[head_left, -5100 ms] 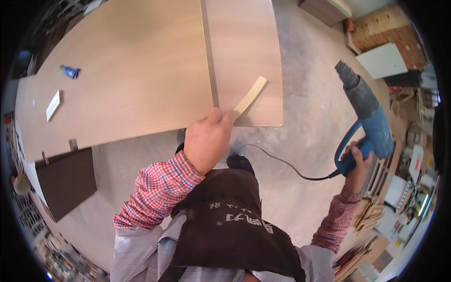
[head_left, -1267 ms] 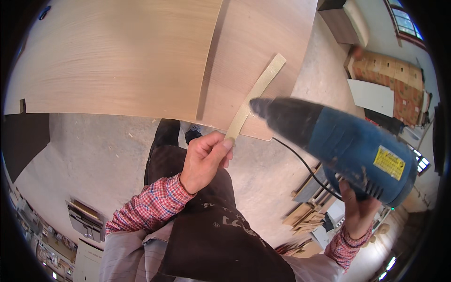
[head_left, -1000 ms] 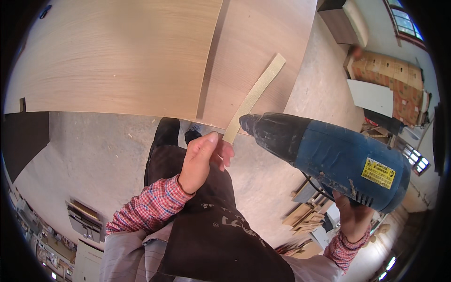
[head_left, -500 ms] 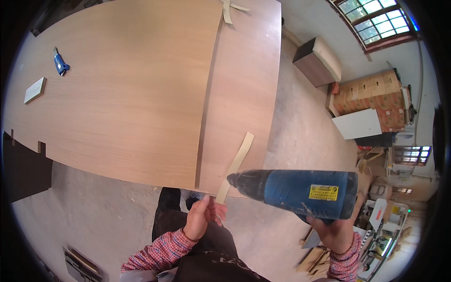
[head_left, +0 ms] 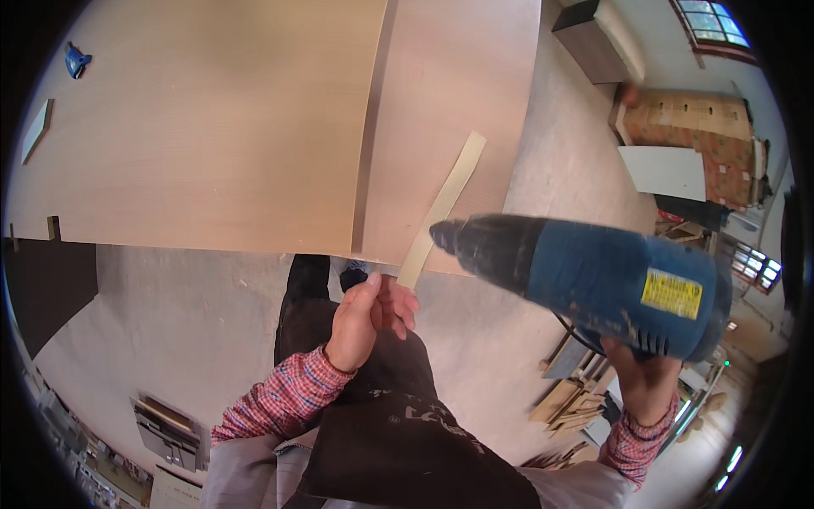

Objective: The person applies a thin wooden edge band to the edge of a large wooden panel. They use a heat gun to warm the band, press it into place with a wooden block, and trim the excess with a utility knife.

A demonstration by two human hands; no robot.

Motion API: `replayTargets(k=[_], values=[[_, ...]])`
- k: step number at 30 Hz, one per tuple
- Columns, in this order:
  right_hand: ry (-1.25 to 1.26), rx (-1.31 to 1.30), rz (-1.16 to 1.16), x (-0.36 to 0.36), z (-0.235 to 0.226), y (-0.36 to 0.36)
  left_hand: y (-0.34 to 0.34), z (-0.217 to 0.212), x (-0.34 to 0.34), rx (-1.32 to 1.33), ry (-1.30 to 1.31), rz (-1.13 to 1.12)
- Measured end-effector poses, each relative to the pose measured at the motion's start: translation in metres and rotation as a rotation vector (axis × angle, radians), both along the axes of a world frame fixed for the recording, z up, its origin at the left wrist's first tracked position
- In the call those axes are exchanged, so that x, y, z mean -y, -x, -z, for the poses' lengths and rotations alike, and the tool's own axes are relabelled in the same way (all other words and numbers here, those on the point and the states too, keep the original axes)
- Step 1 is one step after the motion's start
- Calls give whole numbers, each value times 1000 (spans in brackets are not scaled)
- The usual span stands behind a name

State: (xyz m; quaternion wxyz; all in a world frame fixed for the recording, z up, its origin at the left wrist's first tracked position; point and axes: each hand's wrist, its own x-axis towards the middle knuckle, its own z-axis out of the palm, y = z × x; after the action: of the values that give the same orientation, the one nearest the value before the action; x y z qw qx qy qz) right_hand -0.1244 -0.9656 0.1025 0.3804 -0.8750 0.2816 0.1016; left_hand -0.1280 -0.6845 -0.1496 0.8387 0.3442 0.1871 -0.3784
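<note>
Strip of pale stuff (head_left: 443, 206) lies at a slant on the right wooden board (head_left: 441, 85), its near end at the left hand (head_left: 360, 321), whose thumb and fingers are apart. The right hand (head_left: 644, 380) is wrapped around a blue heat gun (head_left: 598, 270). Its dark tip (head_left: 454, 237) points left, near the strip.

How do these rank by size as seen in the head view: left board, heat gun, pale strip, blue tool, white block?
1. Left board
2. Heat gun
3. Pale strip
Blue tool and white block: too alike to rank.
</note>
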Motion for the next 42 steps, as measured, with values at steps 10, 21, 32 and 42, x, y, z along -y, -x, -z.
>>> replayTargets(k=[10, 21, 32, 42], values=[[440, 79, -258, -9, 3, -31, 3, 1, -11, -34, -6, -22], [-55, 52, 215, 9, -3, 12, 0, -6, -8, -11, 1, 11], [388, 32, -253, -11, -3, -30, 1, -9, -9, 145, -150, 15], [491, 60, -160, 9, 8, -61, -3, -18, -5, 147, -140, 29]])
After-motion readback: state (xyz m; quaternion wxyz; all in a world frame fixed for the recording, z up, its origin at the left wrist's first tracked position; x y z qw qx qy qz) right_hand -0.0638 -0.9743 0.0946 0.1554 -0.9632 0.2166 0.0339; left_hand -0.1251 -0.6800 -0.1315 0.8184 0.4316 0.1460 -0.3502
